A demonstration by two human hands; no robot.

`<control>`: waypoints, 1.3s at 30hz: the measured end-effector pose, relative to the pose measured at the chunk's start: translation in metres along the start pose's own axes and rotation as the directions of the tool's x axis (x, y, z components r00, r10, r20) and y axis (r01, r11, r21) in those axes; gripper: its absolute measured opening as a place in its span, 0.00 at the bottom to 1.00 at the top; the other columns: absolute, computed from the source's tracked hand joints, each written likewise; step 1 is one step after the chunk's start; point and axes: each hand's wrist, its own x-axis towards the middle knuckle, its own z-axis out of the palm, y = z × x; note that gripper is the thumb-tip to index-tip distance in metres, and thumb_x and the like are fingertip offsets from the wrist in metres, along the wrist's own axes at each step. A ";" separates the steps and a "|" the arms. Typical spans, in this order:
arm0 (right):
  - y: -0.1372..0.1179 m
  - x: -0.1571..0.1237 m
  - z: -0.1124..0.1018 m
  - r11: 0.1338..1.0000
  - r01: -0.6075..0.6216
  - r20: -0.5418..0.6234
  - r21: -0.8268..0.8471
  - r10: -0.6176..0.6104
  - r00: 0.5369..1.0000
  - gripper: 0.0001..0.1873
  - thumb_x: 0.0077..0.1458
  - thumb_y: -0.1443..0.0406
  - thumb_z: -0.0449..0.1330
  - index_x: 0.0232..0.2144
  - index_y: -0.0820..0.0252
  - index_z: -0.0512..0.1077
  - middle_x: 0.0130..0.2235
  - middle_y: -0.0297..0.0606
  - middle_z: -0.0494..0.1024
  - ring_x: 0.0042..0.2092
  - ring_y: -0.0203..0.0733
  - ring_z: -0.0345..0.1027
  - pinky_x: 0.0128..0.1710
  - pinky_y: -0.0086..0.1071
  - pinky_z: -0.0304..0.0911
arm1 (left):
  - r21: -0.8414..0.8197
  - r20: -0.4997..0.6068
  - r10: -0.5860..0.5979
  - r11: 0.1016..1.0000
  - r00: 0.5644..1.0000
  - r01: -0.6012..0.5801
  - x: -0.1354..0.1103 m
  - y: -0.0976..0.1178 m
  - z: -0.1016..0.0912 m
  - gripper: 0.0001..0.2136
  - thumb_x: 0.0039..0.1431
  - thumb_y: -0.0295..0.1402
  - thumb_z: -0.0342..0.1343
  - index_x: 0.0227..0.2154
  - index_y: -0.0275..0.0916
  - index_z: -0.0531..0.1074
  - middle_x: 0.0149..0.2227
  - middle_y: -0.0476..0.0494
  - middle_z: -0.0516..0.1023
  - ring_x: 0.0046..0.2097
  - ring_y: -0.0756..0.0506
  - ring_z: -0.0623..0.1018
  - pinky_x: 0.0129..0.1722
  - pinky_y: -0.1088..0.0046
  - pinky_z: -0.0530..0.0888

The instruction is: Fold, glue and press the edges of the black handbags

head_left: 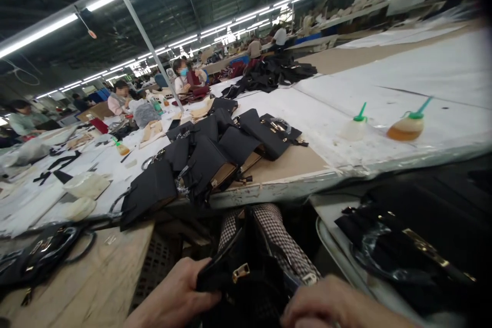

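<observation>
A black handbag [246, 287] with a gold clasp rests over my lap at the bottom of the head view. My left hand [188, 287] grips its left edge, thumb on top and fingers curled beneath. At the bag's lower right, my right hand [319, 300] has its fingers bent against the bag; motion blurs it, and part of it falls below the frame. A metal buckle [308, 279] shows just above the right hand. The bag's lower part is cut off by the frame.
A pile of black bags [207, 156] lies along the front edge of the white-covered table [346, 97]. Two glue bottles [407, 127] stand at right. More black bags lie on the side table [96, 271] at left and on a surface at right. Several people work farther back.
</observation>
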 end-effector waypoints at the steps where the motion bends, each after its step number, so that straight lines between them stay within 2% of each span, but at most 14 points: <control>1: -0.004 0.008 -0.015 1.000 -0.008 -0.083 -0.022 0.006 0.996 0.14 0.67 0.56 0.55 0.40 0.50 0.79 0.33 0.33 0.80 0.37 0.41 0.74 0.42 0.30 0.68 | -0.048 0.004 -0.001 0.999 1.000 0.001 -0.002 -0.007 0.000 0.05 0.53 0.27 0.53 0.26 0.39 0.61 0.25 0.55 0.56 0.28 0.53 0.55 0.25 0.78 0.53; 3: -0.007 0.038 -0.039 0.981 0.157 -0.182 -0.110 -0.175 0.968 0.09 0.65 0.58 0.59 0.40 0.52 0.78 0.39 0.35 0.79 0.42 0.41 0.73 0.46 0.31 0.68 | -0.127 -0.003 -0.002 0.992 1.000 0.001 -0.006 -0.020 0.001 0.06 0.54 0.28 0.54 0.27 0.38 0.61 0.26 0.54 0.55 0.29 0.52 0.54 0.26 0.77 0.53; 4: -0.005 0.057 -0.046 0.951 0.260 -0.174 -0.167 -0.289 0.941 0.07 0.64 0.59 0.60 0.40 0.52 0.78 0.43 0.37 0.77 0.46 0.43 0.71 0.50 0.34 0.66 | -0.164 -0.012 -0.003 0.987 1.000 0.001 -0.007 -0.026 0.002 0.06 0.54 0.28 0.54 0.27 0.38 0.61 0.26 0.54 0.54 0.30 0.52 0.54 0.26 0.76 0.53; 7: 0.006 0.120 -0.050 0.860 0.443 -0.016 -0.253 -0.462 0.887 0.09 0.58 0.62 0.67 0.42 0.51 0.77 0.52 0.39 0.71 0.55 0.47 0.64 0.58 0.41 0.60 | -0.252 -0.052 -0.023 0.968 0.998 0.009 -0.013 -0.044 0.004 0.07 0.56 0.29 0.55 0.27 0.38 0.61 0.27 0.54 0.54 0.31 0.52 0.53 0.28 0.76 0.53; 10: 0.017 0.171 -0.040 0.853 0.484 0.154 -0.198 -0.460 0.874 0.17 0.52 0.63 0.72 0.45 0.51 0.76 0.54 0.38 0.69 0.57 0.47 0.63 0.59 0.41 0.58 | -0.274 -0.098 -0.060 0.961 0.993 0.031 -0.018 -0.056 0.004 0.08 0.57 0.30 0.55 0.27 0.38 0.61 0.28 0.53 0.55 0.31 0.52 0.54 0.28 0.76 0.53; 13: 0.022 0.204 -0.035 0.869 0.476 0.266 -0.134 -0.431 0.862 0.17 0.52 0.63 0.72 0.44 0.53 0.75 0.49 0.35 0.73 0.51 0.44 0.68 0.54 0.37 0.62 | -0.280 -0.130 -0.081 0.959 0.988 0.042 -0.021 -0.065 0.003 0.08 0.58 0.30 0.55 0.27 0.38 0.60 0.27 0.54 0.55 0.30 0.52 0.55 0.28 0.76 0.53; 15: 0.026 0.217 -0.036 0.893 0.429 0.289 -0.136 -0.378 0.879 0.16 0.51 0.64 0.72 0.42 0.55 0.74 0.44 0.33 0.75 0.46 0.43 0.70 0.50 0.34 0.64 | -0.300 -0.151 -0.105 0.952 0.983 0.056 -0.022 -0.071 0.002 0.08 0.58 0.31 0.55 0.27 0.38 0.61 0.27 0.54 0.56 0.30 0.52 0.55 0.27 0.77 0.54; 19: 0.039 0.227 -0.037 0.937 0.312 0.243 -0.156 -0.270 0.932 0.14 0.51 0.65 0.72 0.39 0.55 0.72 0.41 0.31 0.77 0.42 0.42 0.70 0.45 0.32 0.64 | -0.353 -0.194 -0.164 0.931 0.967 0.087 -0.019 -0.082 0.000 0.08 0.57 0.34 0.56 0.27 0.36 0.66 0.26 0.53 0.57 0.30 0.52 0.56 0.28 0.77 0.56; 24: 0.055 0.227 -0.036 0.948 0.311 0.219 -0.072 -0.289 0.932 0.07 0.56 0.62 0.69 0.32 0.57 0.75 0.42 0.34 0.78 0.44 0.42 0.72 0.47 0.32 0.64 | -0.398 -0.211 -0.160 0.915 0.964 0.065 -0.010 -0.094 -0.005 0.08 0.56 0.36 0.58 0.30 0.35 0.72 0.28 0.52 0.64 0.31 0.50 0.61 0.31 0.77 0.62; 27: 0.061 0.226 -0.034 0.965 0.263 0.167 -0.015 -0.256 0.952 0.07 0.57 0.62 0.68 0.29 0.57 0.76 0.41 0.35 0.78 0.44 0.43 0.72 0.46 0.32 0.64 | -0.316 -0.281 -0.151 0.947 0.948 0.057 -0.003 -0.103 -0.008 0.07 0.54 0.34 0.60 0.31 0.36 0.73 0.31 0.50 0.70 0.34 0.49 0.67 0.34 0.77 0.65; 32: 0.068 0.222 -0.029 0.981 0.192 0.011 0.039 -0.193 0.981 0.09 0.57 0.64 0.67 0.26 0.58 0.74 0.40 0.35 0.80 0.44 0.44 0.73 0.47 0.33 0.64 | -0.235 -0.436 -0.179 0.969 0.882 0.081 0.002 -0.114 -0.004 0.19 0.52 0.31 0.64 0.48 0.42 0.72 0.46 0.47 0.76 0.47 0.45 0.74 0.47 0.75 0.69; 34: 0.069 0.219 -0.027 0.982 0.187 -0.027 0.038 -0.186 0.982 0.10 0.58 0.65 0.66 0.25 0.58 0.73 0.40 0.35 0.80 0.43 0.43 0.73 0.46 0.33 0.64 | -0.266 -0.427 -0.228 0.957 0.875 0.119 0.001 -0.115 -0.002 0.22 0.52 0.32 0.64 0.52 0.44 0.70 0.49 0.47 0.76 0.49 0.44 0.74 0.50 0.73 0.69; 36: 0.068 0.217 -0.027 0.981 0.191 -0.044 0.024 -0.190 0.981 0.10 0.58 0.66 0.65 0.25 0.58 0.72 0.40 0.35 0.80 0.43 0.43 0.74 0.46 0.33 0.64 | -0.317 -0.366 -0.260 0.938 0.894 0.143 -0.001 -0.115 -0.002 0.29 0.48 0.32 0.66 0.55 0.45 0.68 0.51 0.47 0.76 0.51 0.42 0.74 0.52 0.71 0.69; 39: 0.064 0.213 -0.025 0.979 0.206 -0.067 0.004 -0.205 0.976 0.10 0.58 0.67 0.64 0.25 0.58 0.71 0.39 0.36 0.80 0.42 0.43 0.74 0.45 0.34 0.65 | -0.413 -0.281 -0.187 0.909 0.941 0.058 -0.004 -0.115 -0.006 0.35 0.45 0.37 0.68 0.59 0.45 0.66 0.54 0.45 0.75 0.54 0.38 0.73 0.54 0.67 0.69</control>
